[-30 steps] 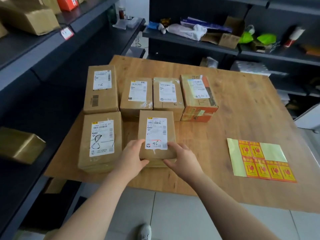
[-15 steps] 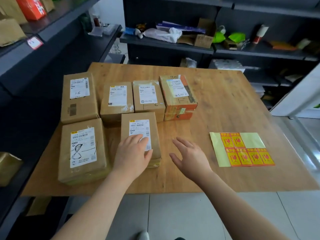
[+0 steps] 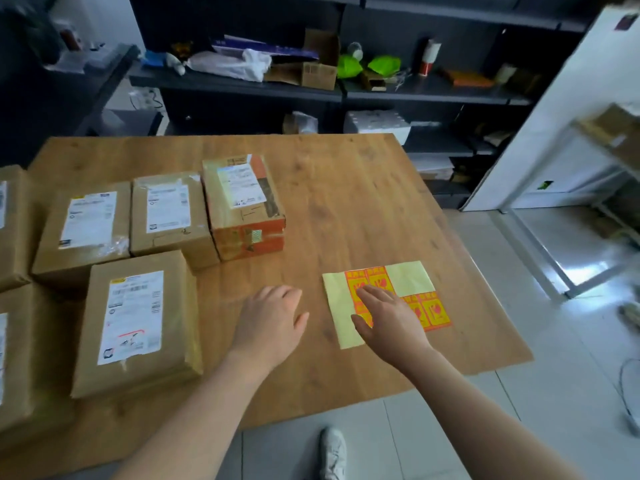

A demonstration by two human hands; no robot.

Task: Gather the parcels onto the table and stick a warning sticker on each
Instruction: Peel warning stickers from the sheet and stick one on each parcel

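surface: wooden table (image 3: 346, 188) | right hand (image 3: 391, 320): fingers loosely spread over sticker sheet (image 3: 410, 278), contact unclear | left hand (image 3: 270, 323): fingers relaxed, close together, above bare wood | parcels (image 3: 138, 323): left of left fingers | room: dark shelves (image 3: 433, 95) beyond fingertips, tiled floor (image 3: 571, 358)

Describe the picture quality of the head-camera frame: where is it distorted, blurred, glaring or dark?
Head view: the wide lens bows the table edges; the right margin is smeared, the white panel there soft; a bright glare patch lies on the floor tiles; the back shelves sit dark; the print on the nearest parcel is too soft to read.
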